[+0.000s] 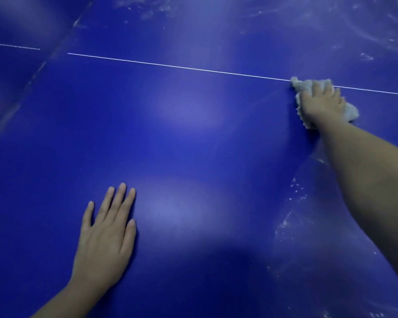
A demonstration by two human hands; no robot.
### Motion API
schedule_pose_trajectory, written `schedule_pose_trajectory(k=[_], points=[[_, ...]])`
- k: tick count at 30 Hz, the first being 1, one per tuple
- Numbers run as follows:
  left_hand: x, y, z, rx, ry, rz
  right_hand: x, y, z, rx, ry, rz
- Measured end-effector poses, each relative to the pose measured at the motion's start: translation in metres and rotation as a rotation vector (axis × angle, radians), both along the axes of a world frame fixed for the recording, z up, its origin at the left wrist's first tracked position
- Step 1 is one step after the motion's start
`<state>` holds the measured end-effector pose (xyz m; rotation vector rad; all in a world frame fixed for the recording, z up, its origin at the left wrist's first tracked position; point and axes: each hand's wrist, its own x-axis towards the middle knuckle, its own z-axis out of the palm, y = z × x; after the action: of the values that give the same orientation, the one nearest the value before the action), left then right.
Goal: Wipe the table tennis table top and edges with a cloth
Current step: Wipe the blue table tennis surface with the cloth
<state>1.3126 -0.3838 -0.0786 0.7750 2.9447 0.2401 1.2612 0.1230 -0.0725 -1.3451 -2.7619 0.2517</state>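
Where a thin white line crosses the blue table top, a bunched, pale grey cloth is pressed onto the surface by the right hand. The cloth is seen at the right of the view, lying across the line, with frayed edges showing on both sides of the hand. Its top is covered by the hand, whose fingers are bent down over it and held close together in a grip. The bare forearm is stretched in from the lower right.

The left hand is laid flat on the table at the lower left, well apart from the cloth. Its fingers are kept straight and nearly together, with nothing held.

Whitish dusty smears are seen beside the right forearm and across the upper right. A pale diagonal seam is seen at the far left.
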Motion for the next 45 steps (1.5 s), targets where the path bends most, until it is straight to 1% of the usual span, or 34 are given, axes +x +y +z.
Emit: schedule_pose_trajectory(k=[2, 5, 8, 10, 12, 14, 16, 17, 18, 19, 21, 22, 24, 25, 27, 29, 31, 33, 36, 38, 39, 40, 41, 42, 43, 45], points=[[-0.001, 0.0, 0.0, 0.013, 0.003, -0.007, -0.016, -0.021, 0.004, 0.045, 0.02, 0.219], [-0.002, -0.001, 0.001, 0.016, -0.003, -0.01, -0.01, -0.088, 0.007, 0.044, -0.001, 0.587], [-0.001, -0.001, 0.002, 0.012, -0.014, -0.005, 0.044, -0.182, 0.001, 0.015, -0.057, 0.872], [-0.001, -0.001, 0.003, 0.005, -0.017, 0.002, 0.099, -0.241, -0.001, -0.044, -0.04, 1.082], [-0.001, -0.001, 0.004, -0.007, -0.015, 0.001, 0.148, -0.277, -0.002, -0.049, -0.025, 1.23], [-0.001, -0.001, 0.004, -0.016, -0.014, -0.001, 0.173, -0.286, -0.003, -0.082, -0.061, 1.309], [0.0, -0.001, 0.004, -0.018, -0.013, 0.004, 0.165, -0.268, -0.002, -0.072, -0.013, 1.284], [0.0, -0.001, 0.004, -0.018, -0.014, 0.005, 0.15, -0.249, -0.002, -0.064, 0.036, 1.197], [0.001, -0.001, 0.004, -0.019, -0.015, 0.005, 0.129, -0.223, -0.003, -0.044, 0.087, 1.058], [0.001, -0.001, 0.004, -0.02, -0.013, 0.002, 0.104, -0.191, -0.003, -0.008, 0.081, 0.906], [0.001, -0.001, 0.004, -0.02, -0.004, -0.003, 0.06, -0.123, -0.004, 0.071, 0.025, 0.595], [0.001, -0.001, 0.004, -0.017, -0.003, -0.003, 0.042, -0.095, -0.004, 0.08, -0.001, 0.462], [0.002, -0.001, 0.003, -0.012, -0.005, 0.001, 0.014, -0.065, -0.003, 0.052, -0.033, 0.26], [0.001, 0.0, 0.003, -0.009, -0.006, 0.002, 0.003, -0.063, -0.002, 0.038, -0.042, 0.217], [0.001, 0.0, 0.002, -0.004, -0.008, 0.007, -0.01, -0.084, -0.002, 0.052, -0.039, 0.271], [0.001, 0.0, 0.002, -0.002, -0.008, 0.008, -0.009, -0.129, 0.001, 0.056, -0.04, 0.443], [0.001, 0.0, 0.001, 0.002, -0.008, 0.005, 0.019, -0.19, 0.0, 0.036, -0.055, 0.646], [0.001, -0.001, 0.001, 0.006, -0.005, 0.002, 0.076, -0.259, -0.002, -0.009, -0.075, 0.853], [0.0, -0.002, 0.0, 0.012, -0.006, -0.004, 0.187, -0.346, 0.0, -0.059, -0.076, 1.182], [0.0, -0.003, 0.0, 0.017, -0.011, 0.0, 0.245, -0.371, 0.002, -0.126, -0.129, 1.345], [0.001, -0.003, 0.0, 0.016, -0.011, 0.002, 0.259, -0.371, 0.004, -0.13, -0.155, 1.389], [0.001, -0.003, 0.0, 0.017, -0.012, 0.002, 0.262, -0.362, 0.005, -0.102, -0.144, 1.38], [0.001, -0.003, 0.0, 0.022, -0.014, 0.001, 0.257, -0.347, 0.006, -0.066, -0.119, 1.304], [0.001, -0.002, -0.001, 0.029, -0.018, 0.002, 0.249, -0.329, 0.004, -0.054, -0.069, 1.156], [0.002, -0.003, -0.001, 0.036, -0.022, 0.002, 0.238, -0.306, 0.004, -0.046, -0.007, 0.963], [0.001, -0.002, -0.001, 0.049, -0.023, 0.005, 0.218, -0.255, 0.005, -0.03, 0.0, 0.557]])
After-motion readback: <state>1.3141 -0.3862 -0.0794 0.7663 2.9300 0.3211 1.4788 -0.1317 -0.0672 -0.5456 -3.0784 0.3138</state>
